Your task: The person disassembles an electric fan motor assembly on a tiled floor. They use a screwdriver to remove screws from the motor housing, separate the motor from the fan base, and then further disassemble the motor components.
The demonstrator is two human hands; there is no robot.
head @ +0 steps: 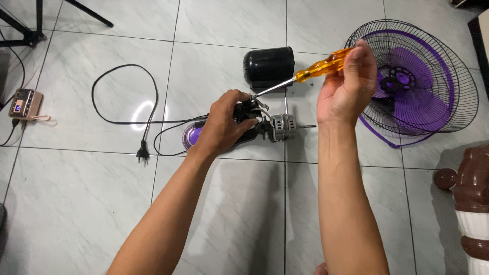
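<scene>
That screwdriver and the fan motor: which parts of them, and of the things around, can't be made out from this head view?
- Screwdriver tip: hidden where it meets the motor, behind the left hand.
- Motor's rear housing: covered by the left hand.
- Screwdriver handle end: wrapped by the right hand.
- Fan blades: blurred behind the wire guard.
- Brown-and-white object: cut off by the right edge.

Orange-handled screwdriver [320,66] slanting down-left, tip at bare fan motor [275,127] (shaft pointing right), lying on tiled floor
</scene>
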